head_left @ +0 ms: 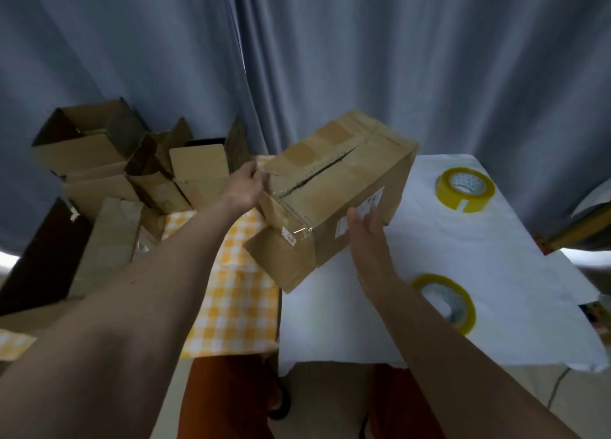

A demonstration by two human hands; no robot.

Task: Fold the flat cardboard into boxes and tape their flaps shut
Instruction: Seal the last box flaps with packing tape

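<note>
Hands: left (pixel 243 187) gripping box (pixel 334 197), right (pixel 365 228) flat; tape rolls (pixel 464 189) beside.

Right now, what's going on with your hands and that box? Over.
Left hand grips the box at its far-left end. Right hand open, flat on its near side. Top seam taped. Nothing in the way.

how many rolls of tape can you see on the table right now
2. One yellow tape roll lies at the far right of the white cloth; the other roll lies nearer, partly behind the right forearm. More may be hidden among the boxes.
</note>
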